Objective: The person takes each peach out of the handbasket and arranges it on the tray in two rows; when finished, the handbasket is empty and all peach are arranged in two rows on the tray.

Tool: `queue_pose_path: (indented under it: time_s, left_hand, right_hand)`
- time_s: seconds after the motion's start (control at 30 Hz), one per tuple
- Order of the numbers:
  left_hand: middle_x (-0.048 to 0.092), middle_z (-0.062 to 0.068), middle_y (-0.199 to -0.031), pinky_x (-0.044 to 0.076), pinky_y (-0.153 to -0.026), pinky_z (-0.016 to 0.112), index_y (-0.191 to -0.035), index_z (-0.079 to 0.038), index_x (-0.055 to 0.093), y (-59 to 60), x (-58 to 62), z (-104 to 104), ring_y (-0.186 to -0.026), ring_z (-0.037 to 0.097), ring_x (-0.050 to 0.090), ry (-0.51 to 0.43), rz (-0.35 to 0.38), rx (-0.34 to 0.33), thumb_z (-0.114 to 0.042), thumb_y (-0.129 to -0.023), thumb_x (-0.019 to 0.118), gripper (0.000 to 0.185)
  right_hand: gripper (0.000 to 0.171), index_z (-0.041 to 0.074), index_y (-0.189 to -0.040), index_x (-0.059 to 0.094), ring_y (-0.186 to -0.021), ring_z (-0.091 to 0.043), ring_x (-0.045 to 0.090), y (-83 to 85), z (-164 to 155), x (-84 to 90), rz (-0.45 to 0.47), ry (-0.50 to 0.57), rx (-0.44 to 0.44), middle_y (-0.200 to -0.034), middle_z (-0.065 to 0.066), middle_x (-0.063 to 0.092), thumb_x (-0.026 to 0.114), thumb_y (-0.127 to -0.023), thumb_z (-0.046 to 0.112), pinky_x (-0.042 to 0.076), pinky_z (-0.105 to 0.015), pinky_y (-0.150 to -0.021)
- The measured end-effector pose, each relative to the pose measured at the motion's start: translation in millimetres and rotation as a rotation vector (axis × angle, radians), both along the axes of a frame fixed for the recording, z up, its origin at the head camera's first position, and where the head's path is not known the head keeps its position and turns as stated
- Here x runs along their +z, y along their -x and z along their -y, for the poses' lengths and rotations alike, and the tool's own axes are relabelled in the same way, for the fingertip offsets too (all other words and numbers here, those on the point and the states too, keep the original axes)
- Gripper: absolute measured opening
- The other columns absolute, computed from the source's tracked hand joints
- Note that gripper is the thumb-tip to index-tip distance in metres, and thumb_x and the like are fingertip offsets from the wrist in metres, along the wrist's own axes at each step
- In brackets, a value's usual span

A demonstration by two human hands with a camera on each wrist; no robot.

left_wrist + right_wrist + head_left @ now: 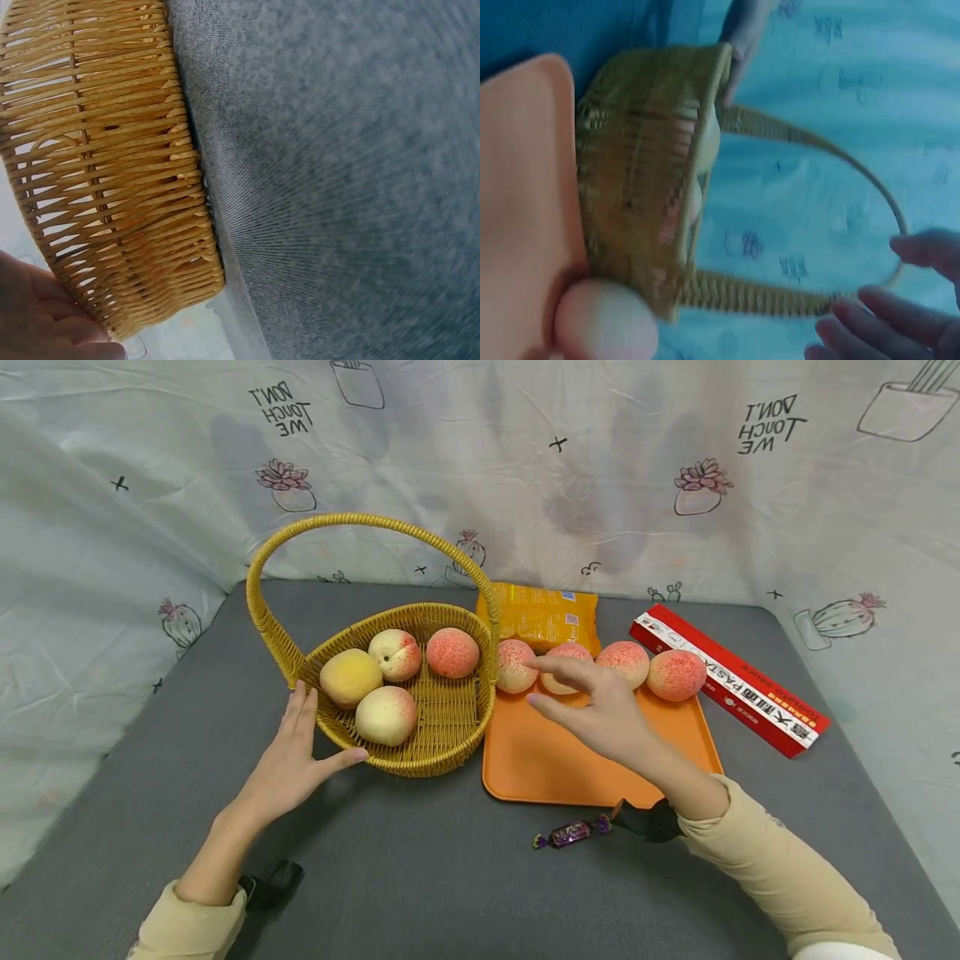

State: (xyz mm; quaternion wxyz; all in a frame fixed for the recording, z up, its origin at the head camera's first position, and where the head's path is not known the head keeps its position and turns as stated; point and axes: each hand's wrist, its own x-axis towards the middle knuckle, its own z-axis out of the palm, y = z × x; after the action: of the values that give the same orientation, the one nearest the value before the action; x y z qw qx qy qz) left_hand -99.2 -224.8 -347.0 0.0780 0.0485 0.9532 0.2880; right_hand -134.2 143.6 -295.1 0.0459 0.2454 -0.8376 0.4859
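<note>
A woven basket (420, 752) with a tall arched handle (360, 523) is set on the grey cloth-covered table (420, 877), toward the left of centre. Four peaches are held in it: a yellow peach (349, 677), a pale peach (386, 714) in front of it, a cream peach (395, 654) behind, and a pink peach (452, 652) at the right side.

The basket's near left wall is touched by the left hand (292, 758), whose fingers are laid straight against the weave with the thumb stretched along the rim; nothing is gripped. In the left wrist view only the basket wall (112, 172) and a bit of that hand (37, 315) are seen.

Just right of the basket, an orange tray (555, 768) is placed with its left edge touching the basket. Four more peaches are lined along its far edge: the leftmost tray peach (513, 666) beside the basket, a second tray peach (573, 653) partly hidden, a third tray peach (624, 662), and a fourth tray peach (676, 674). The right hand (600, 706) is held above the tray in front of the second one, its fingers spread loosely and extended, with nothing held; whether the fruit is touched cannot be told.

Behind the tray an orange snack packet (546, 617) is laid, and a long red box (731, 687) lies to its right. A purple wrapped candy (570, 833) is seen in front of the tray, near the right wrist.
</note>
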Motion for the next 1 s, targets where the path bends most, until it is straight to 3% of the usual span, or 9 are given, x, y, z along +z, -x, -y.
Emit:
queue_pose_path:
  time_s: [0.17, 0.23, 0.37, 0.5, 0.63, 0.73, 0.87, 1.0]
  left_hand:
    - [-0.023, 0.018, -0.157, 0.012, -0.105, 0.071, -0.152, 0.004, -0.011, 1.3, 0.6, 1.6, -0.142, 0.048, -0.011, 0.003, 0.007, -0.002, -0.058, -0.089, 0.062, 0.114]
    - [-0.023, 0.017, -0.157, 0.012, -0.105, 0.071, -0.152, 0.003, -0.011, 2.1, 1.0, 2.1, -0.142, 0.047, -0.011, 0.005, 0.013, -0.002, -0.058, -0.089, 0.061, 0.114]
    - [-0.023, 0.018, -0.157, 0.013, -0.104, 0.072, -0.152, 0.003, -0.011, 4.5, 1.4, 1.0, -0.142, 0.05, -0.01, 0.013, 0.025, -0.004, -0.059, -0.089, 0.06, 0.114]
    - [-0.022, 0.019, -0.158, 0.014, -0.104, 0.072, -0.152, 0.004, -0.01, 5.2, 0.9, -0.5, -0.141, 0.05, -0.009, 0.019, 0.031, -0.001, -0.059, -0.089, 0.06, 0.114]
    - [-0.022, 0.019, -0.157, 0.014, -0.106, 0.07, -0.152, 0.005, -0.009, 4.6, 0.6, -1.6, -0.142, 0.049, -0.008, 0.019, 0.033, -0.001, -0.06, -0.088, 0.061, 0.115]
    - [-0.021, 0.019, -0.157, 0.013, -0.107, 0.069, -0.152, 0.006, -0.008, 4.3, 0.5, -2.5, -0.142, 0.049, -0.008, 0.021, 0.03, 0.0, -0.06, -0.088, 0.061, 0.115]
    - [-0.022, 0.019, -0.157, 0.013, -0.107, 0.068, -0.151, 0.006, -0.008, 3.0, 1.0, -2.1, -0.142, 0.049, -0.008, 0.022, 0.028, 0.004, -0.06, -0.088, 0.061, 0.115]
    - [-0.022, 0.019, -0.157, 0.013, -0.106, 0.069, -0.152, 0.006, -0.009, 1.0, 2.8, -1.2, -0.142, 0.049, -0.008, 0.016, 0.03, 0.007, -0.059, -0.088, 0.061, 0.115]
  right_hand:
    - [0.041, 0.005, -0.125, 0.066, -0.113, -0.023, 0.06, 11.7, 35.8, 0.2, 0.024, -0.229, 0.181, -0.122, -0.007, 0.066, 0.073, -0.088, 0.021, 0.047, -0.042, -0.095]
    - [0.045, 0.005, -0.129, 0.063, -0.114, -0.023, 0.06, 18.5, 53.1, 0.8, 0.053, -0.276, 0.235, -0.126, -0.008, 0.064, 0.073, -0.089, 0.023, 0.047, -0.04, -0.096]
    - [0.056, 0.007, -0.138, 0.055, -0.125, -0.022, 0.053, 34.5, 90.0, -2.1, 0.103, -0.373, 0.298, -0.137, -0.007, 0.057, 0.073, -0.089, 0.026, 0.042, -0.037, -0.102]
    - [0.071, 0.005, -0.148, 0.04, -0.133, -0.024, 0.044, 51.1, 125.1, -18.7, 0.183, -0.476, 0.341, -0.146, -0.01, 0.047, 0.072, -0.089, 0.028, 0.037, -0.037, -0.107]
    - [0.08, 0.003, -0.153, 0.026, -0.134, -0.027, 0.042, 59.4, 149.1, -40.4, 0.365, -0.473, 0.328, -0.149, -0.014, 0.042, 0.066, -0.093, 0.037, 0.037, -0.036, -0.106]
    - [0.078, 0.0, -0.149, 0.032, -0.128, -0.025, 0.048, 59.6, 157.7, -51.7, 0.456, -0.434, 0.312, -0.142, -0.013, 0.048, 0.062, -0.093, 0.044, 0.041, -0.032, -0.101]
    - [0.068, -0.001, -0.135, 0.047, -0.106, -0.019, 0.057, 58.3, 161.1, -57.7, 0.483, -0.391, 0.279, -0.123, -0.01, 0.058, 0.066, -0.09, 0.046, 0.045, -0.028, -0.086]
    - [0.064, 0.002, -0.124, 0.056, -0.092, -0.015, 0.06, 57.9, 161.6, -58.3, 0.428, -0.37, 0.224, -0.107, -0.005, 0.063, 0.079, -0.078, 0.041, 0.048, -0.024, -0.076]
